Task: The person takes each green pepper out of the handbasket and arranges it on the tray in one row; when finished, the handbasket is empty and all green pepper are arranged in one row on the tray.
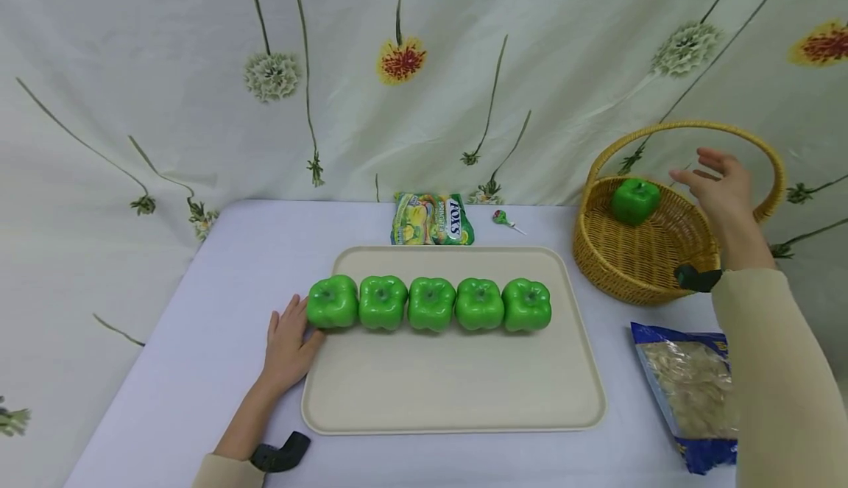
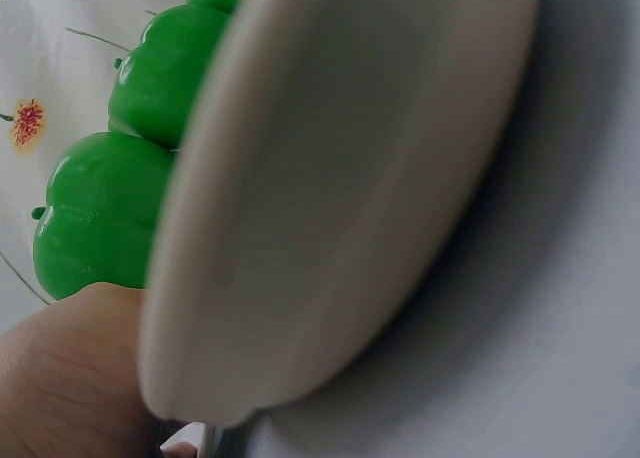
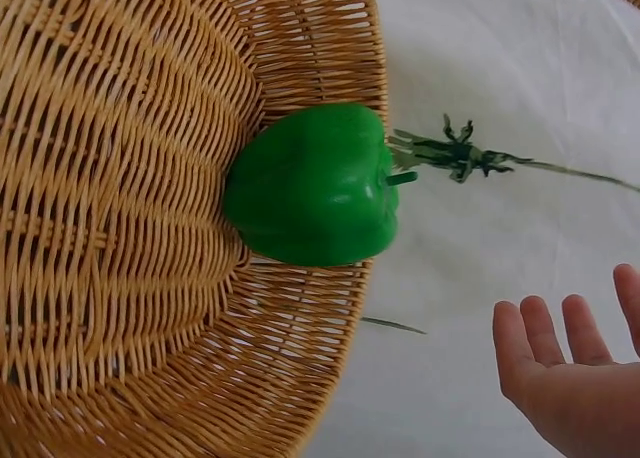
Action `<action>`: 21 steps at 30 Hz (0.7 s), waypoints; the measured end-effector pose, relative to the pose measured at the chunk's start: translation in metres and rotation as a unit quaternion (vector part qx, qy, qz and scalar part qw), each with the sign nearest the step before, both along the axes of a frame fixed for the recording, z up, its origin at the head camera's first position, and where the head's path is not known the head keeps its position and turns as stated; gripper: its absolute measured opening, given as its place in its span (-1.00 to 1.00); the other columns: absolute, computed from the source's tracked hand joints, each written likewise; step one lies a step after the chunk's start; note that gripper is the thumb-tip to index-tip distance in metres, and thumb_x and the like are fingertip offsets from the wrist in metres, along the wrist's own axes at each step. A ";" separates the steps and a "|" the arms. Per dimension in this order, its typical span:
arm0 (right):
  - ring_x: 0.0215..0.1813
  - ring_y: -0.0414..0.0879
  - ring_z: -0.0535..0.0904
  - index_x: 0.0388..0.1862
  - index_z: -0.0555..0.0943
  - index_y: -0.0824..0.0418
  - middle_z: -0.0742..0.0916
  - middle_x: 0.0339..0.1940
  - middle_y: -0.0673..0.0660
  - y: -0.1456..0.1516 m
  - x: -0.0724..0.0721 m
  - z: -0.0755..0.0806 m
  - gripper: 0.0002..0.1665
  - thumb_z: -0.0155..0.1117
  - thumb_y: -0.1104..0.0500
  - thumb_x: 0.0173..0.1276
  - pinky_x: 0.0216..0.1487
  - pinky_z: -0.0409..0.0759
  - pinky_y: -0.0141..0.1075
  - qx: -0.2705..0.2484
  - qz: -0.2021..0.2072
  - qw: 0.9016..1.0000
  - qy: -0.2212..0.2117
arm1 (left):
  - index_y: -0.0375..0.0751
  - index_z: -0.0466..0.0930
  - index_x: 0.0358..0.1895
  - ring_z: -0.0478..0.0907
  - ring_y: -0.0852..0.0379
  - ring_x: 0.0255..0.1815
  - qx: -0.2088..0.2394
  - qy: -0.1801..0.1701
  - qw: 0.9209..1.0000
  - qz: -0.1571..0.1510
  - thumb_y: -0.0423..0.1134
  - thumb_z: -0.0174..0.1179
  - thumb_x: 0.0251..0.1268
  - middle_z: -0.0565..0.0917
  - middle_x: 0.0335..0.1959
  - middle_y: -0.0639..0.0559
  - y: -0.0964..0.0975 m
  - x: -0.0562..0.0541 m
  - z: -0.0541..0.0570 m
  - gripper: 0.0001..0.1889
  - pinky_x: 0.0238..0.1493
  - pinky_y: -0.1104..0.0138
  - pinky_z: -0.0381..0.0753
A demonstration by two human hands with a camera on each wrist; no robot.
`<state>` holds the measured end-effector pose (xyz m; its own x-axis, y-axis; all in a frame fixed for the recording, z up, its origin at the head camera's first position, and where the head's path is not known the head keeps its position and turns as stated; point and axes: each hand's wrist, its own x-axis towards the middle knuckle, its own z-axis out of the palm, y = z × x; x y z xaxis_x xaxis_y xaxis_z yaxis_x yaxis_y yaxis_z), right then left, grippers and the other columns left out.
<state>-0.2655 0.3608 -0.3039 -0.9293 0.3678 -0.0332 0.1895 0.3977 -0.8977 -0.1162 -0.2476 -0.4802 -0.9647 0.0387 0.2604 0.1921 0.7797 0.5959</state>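
Observation:
A row of several green bell peppers [image 1: 431,304] lies along the upper half of a cream tray [image 1: 450,392]. My left hand [image 1: 290,344] rests at the tray's left rim, fingers extended beside the leftmost pepper [image 1: 333,302] and seemingly touching it. In the left wrist view the tray's edge hides most of that hand. Over the right side of a wicker basket [image 1: 609,271], under its handle, hovers my right hand [image 1: 725,186] with fingers apart and nothing in them. One more green bell pepper [image 3: 310,185] sits inside the basket against its far wall, clear of the right hand.
Behind the tray lie a Fox's candy bag [image 1: 432,219] and a small green lollipop [image 1: 505,219]. A blue-edged clear packet [image 1: 689,385] lies right of the tray, partly covered by the right sleeve. The basket's tall handle [image 1: 682,126] arches above it.

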 end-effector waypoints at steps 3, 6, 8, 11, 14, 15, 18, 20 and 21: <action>0.60 -0.09 0.07 0.56 0.08 -0.21 0.09 0.61 -0.11 0.002 -0.009 -0.003 -0.03 0.27 -0.23 0.22 0.55 0.18 -0.11 -0.027 -0.012 1.000 -0.004 | -0.44 0.31 0.35 0.05 -0.47 0.48 0.002 -0.002 1.000 0.002 -0.36 0.04 0.22 0.36 0.36 -0.42 0.000 0.000 -0.001 -0.42 0.41 -0.36 -0.25; 0.60 -0.05 0.06 0.56 0.07 -0.23 0.07 0.62 -0.11 0.003 -0.017 -0.009 -0.02 0.27 -0.24 0.22 0.55 0.16 -0.10 -0.042 -0.023 0.999 -0.013 | -0.44 0.31 0.36 0.04 -0.47 0.48 0.000 -0.002 1.000 0.003 -0.36 0.04 0.23 0.36 0.37 -0.42 -0.001 0.000 -0.002 -0.42 0.41 -0.36 -0.25; 0.61 -0.01 0.04 0.57 0.05 -0.22 0.06 0.62 -0.10 0.002 -0.021 -0.014 -0.02 0.26 -0.23 0.23 0.56 0.14 -0.09 -0.045 -0.025 0.999 -0.019 | -0.44 0.31 0.36 0.04 -0.47 0.48 -0.001 -0.002 1.000 0.003 -0.36 0.04 0.23 0.36 0.37 -0.41 -0.001 0.000 -0.002 -0.42 0.41 -0.36 -0.26; 0.62 0.04 -0.01 0.58 0.03 -0.22 0.05 0.63 -0.08 0.000 -0.024 -0.021 -0.02 0.24 -0.24 0.26 0.57 0.09 -0.03 -0.037 -0.025 0.999 -0.027 | -0.44 0.31 0.36 0.04 -0.47 0.48 -0.001 -0.001 1.000 0.002 -0.36 0.04 0.23 0.36 0.37 -0.41 -0.001 0.000 -0.003 -0.42 0.41 -0.36 -0.26; 0.62 0.08 -0.04 0.58 0.00 -0.21 0.03 0.64 -0.04 -0.001 -0.027 -0.027 -0.02 0.20 -0.27 0.28 0.57 0.03 0.03 -0.021 -0.023 0.999 -0.033 | -0.43 0.30 0.36 0.04 -0.46 0.49 -0.001 -0.001 1.000 0.001 -0.36 0.05 0.23 0.36 0.38 -0.40 -0.002 0.000 -0.004 -0.41 0.41 -0.36 -0.27; 0.63 0.09 -0.06 0.59 -0.01 -0.21 0.02 0.64 -0.03 -0.001 -0.027 -0.029 -0.02 0.20 -0.27 0.29 0.58 0.02 0.04 -0.018 -0.023 0.999 -0.035 | -0.43 0.30 0.37 0.04 -0.46 0.49 -0.001 -0.002 1.000 0.001 -0.36 0.05 0.23 0.35 0.38 -0.40 -0.002 0.000 -0.004 -0.41 0.41 -0.36 -0.27; 0.63 0.11 -0.10 0.59 -0.04 -0.20 0.00 0.65 0.00 -0.001 -0.030 -0.036 -0.03 0.17 -0.27 0.31 0.57 0.01 0.07 -0.009 -0.024 0.999 -0.042 | -0.43 0.30 0.37 0.04 -0.46 0.49 -0.001 -0.002 1.000 0.001 -0.36 0.05 0.23 0.35 0.38 -0.40 -0.002 -0.001 -0.005 -0.42 0.42 -0.35 -0.27; 0.63 0.12 -0.11 0.60 -0.05 -0.18 -0.01 0.65 0.03 -0.001 -0.032 -0.041 -0.03 0.16 -0.26 0.33 0.57 0.03 0.06 -0.010 -0.027 0.998 -0.048 | -0.42 0.30 0.37 0.03 -0.45 0.49 -0.001 -0.003 1.000 0.001 -0.36 0.05 0.24 0.35 0.38 -0.39 -0.002 -0.001 -0.005 -0.42 0.42 -0.35 -0.27; 0.63 0.12 -0.12 0.60 -0.06 -0.17 -0.02 0.65 0.04 0.001 -0.035 -0.046 -0.04 0.15 -0.25 0.34 0.57 0.03 0.06 -0.013 -0.028 0.998 -0.050 | -0.42 0.30 0.37 0.04 -0.45 0.49 -0.001 -0.003 1.000 0.000 -0.36 0.05 0.24 0.35 0.38 -0.39 -0.002 -0.001 -0.005 -0.42 0.42 -0.35 -0.27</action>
